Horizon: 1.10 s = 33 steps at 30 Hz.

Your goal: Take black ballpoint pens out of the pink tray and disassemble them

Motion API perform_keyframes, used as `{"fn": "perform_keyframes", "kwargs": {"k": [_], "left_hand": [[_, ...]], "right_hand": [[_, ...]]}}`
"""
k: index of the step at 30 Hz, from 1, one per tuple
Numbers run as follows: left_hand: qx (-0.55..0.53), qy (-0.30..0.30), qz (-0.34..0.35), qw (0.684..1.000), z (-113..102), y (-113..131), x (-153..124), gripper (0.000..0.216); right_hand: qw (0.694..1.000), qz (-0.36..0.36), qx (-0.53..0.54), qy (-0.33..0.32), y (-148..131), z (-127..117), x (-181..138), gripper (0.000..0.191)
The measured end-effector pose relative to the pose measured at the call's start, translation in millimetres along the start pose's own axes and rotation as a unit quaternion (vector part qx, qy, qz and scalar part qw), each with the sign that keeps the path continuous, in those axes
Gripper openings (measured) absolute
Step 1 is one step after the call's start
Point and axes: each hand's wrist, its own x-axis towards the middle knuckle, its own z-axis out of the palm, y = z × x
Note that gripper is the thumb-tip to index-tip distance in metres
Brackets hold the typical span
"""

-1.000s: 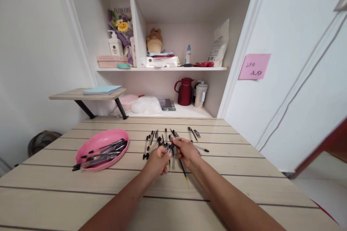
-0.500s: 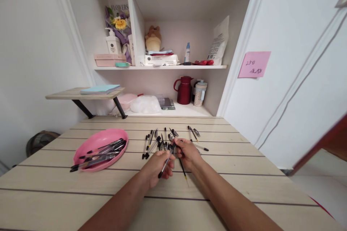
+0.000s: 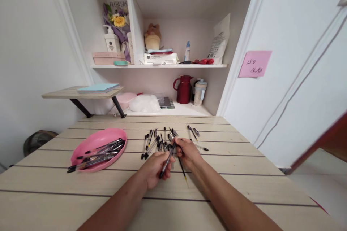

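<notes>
Left hand (image 3: 155,169) pinches pen (image 3: 166,161) low, right hand (image 3: 187,152) grips its top, bracing both ends (loose pens (image 3: 150,143) just beyond).

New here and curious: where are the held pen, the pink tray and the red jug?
pen (image 3: 167,161): head view, middle of its barrel.
pink tray (image 3: 95,139): head view, bare inner floor.
red jug (image 3: 183,94): head view, its body.

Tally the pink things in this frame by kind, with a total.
pink tray on the table: 1
pink sticky note on the wall: 1
pink box on the shelf: 1
pink tub under the side shelf: 1
Total: 4
</notes>
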Motion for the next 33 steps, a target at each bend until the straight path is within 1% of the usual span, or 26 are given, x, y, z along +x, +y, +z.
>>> {"fn": "perform_keyframes", "kwargs": {"k": [1,2,3,5,6,7,8,10,11,13,16,18,23,27,31,33], "left_hand": [[-0.017,-0.013,-0.015,1.000,0,0,0,0.036],[-0.026,-0.012,-0.024,0.999,0,0,0,0.037],[-0.021,0.003,-0.020,1.000,0,0,0,0.037],[0.010,0.041,0.011,0.999,0,0,0,0.034],[0.023,0.048,0.023,0.998,0,-1,0,0.033],[0.028,0.041,0.025,0.998,0,-1,0,0.032],[0.022,0.023,0.013,0.999,-1,-2,0,0.033],[-0.003,-0.026,-0.025,0.999,-1,-3,-1,0.035],[-0.011,-0.040,-0.038,0.998,-1,-3,-1,0.035],[-0.017,-0.045,-0.040,0.998,-1,-3,-1,0.034],[-0.027,-0.034,-0.029,0.999,-1,-3,1,0.032],[-0.035,-0.026,-0.023,0.999,-2,-3,3,0.032],[-0.041,-0.007,0.009,0.999,-3,-1,4,0.036],[-0.020,0.004,0.021,1.000,-2,-2,4,0.036],[0.013,0.014,0.039,0.999,0,-5,4,0.035],[0.032,0.031,0.046,0.998,2,-6,4,0.034]], "right_hand": [[1.000,-0.003,0.003,-0.002,1,0,0,0.026],[1.000,-0.003,0.003,-0.002,2,0,1,0.027],[1.000,-0.002,-0.002,-0.001,3,-1,1,0.028],[1.000,0.000,-0.015,0.001,4,-2,2,0.029],[1.000,-0.004,-0.016,0.001,4,-2,2,0.030],[1.000,-0.010,-0.012,0.002,4,-3,3,0.030],[1.000,-0.018,-0.003,0.007,3,-3,3,0.029],[0.999,-0.028,0.014,0.019,0,-5,5,0.028],[0.999,-0.030,0.019,0.025,-2,-7,5,0.028],[0.999,-0.032,0.023,0.036,-6,-10,7,0.026],[0.995,-0.049,0.041,0.073,-12,-13,9,0.023],[0.994,-0.048,0.050,0.089,-13,-15,8,0.022],[0.999,0.009,0.018,0.047,-4,-8,3,0.025],[0.999,0.021,0.019,0.024,6,-1,0,0.028],[0.999,0.033,0.026,0.009,7,0,0,0.031],[0.999,0.034,0.029,0.009,7,0,0,0.031]]}}
